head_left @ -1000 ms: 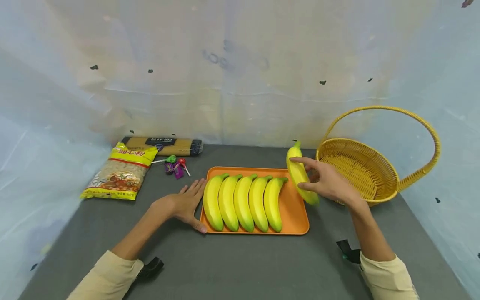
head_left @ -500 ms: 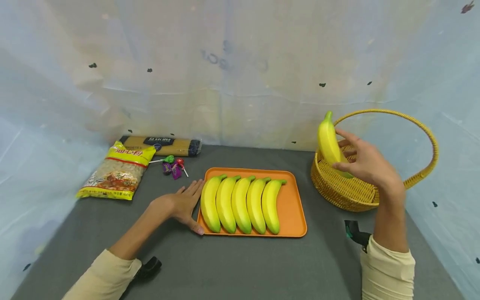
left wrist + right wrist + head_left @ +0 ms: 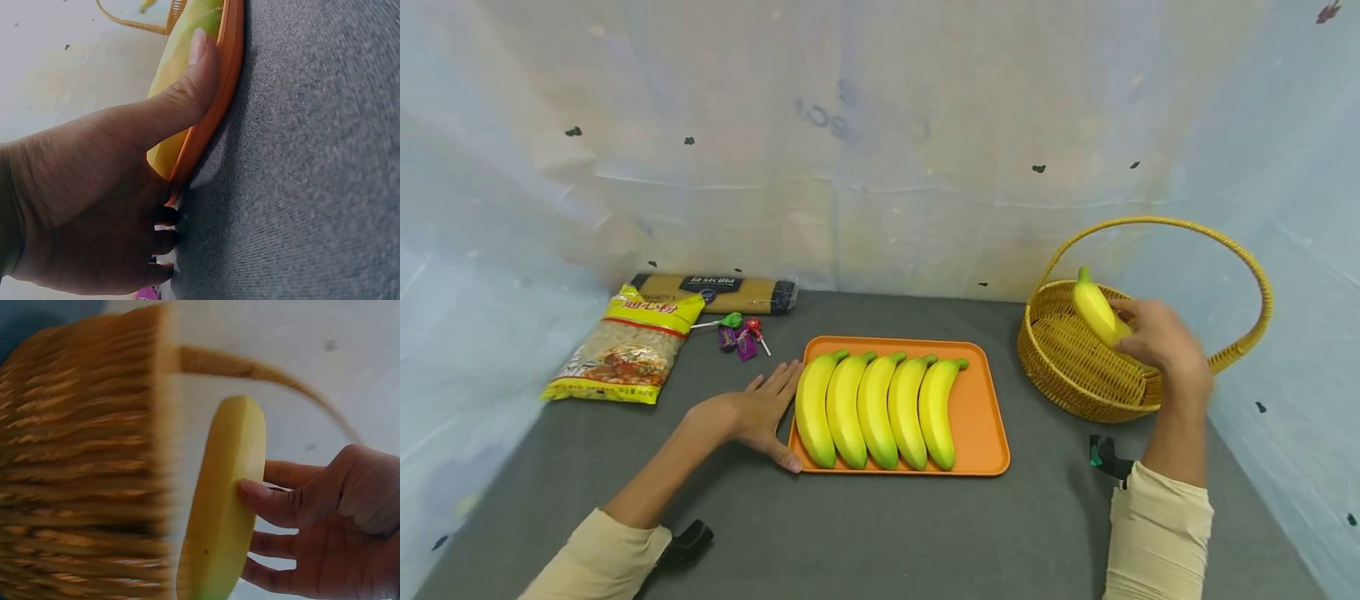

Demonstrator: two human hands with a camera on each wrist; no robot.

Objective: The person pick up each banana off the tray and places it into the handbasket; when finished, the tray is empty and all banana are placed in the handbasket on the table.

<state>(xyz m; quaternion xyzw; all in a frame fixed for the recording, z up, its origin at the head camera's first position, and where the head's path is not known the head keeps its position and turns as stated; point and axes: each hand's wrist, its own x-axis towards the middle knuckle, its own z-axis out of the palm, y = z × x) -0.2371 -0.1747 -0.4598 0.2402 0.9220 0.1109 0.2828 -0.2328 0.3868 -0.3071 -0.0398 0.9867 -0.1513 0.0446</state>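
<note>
In the head view my right hand point(image 3: 1163, 340) pinches a yellow banana point(image 3: 1096, 308) between thumb and fingers, over the mouth of the wicker basket point(image 3: 1051, 383). The right wrist view shows this banana point(image 3: 226, 494) just above the basket's rim, thumb on its near side. My left hand point(image 3: 752, 417) lies with its fingers straight against the left edge of an orange tray point(image 3: 979, 417). Several bananas point(image 3: 877, 412) lie side by side in that tray, its right part bare. From the left wrist, the thumb point(image 3: 187, 94) rests on the tray's rim.
At the back left lie a yellow bag of dry food point(image 3: 628, 346) and a long pack of pasta point(image 3: 718, 292). Lollipops point(image 3: 730, 320) and purple wrapped sweets point(image 3: 745, 343) lie beside them. The basket's tall handle point(image 3: 1157, 221) arches over its opening.
My right hand has carried the banana from above the tray's right edge, rightward to the basket, then lowered it slightly. My left hand stays at the tray.
</note>
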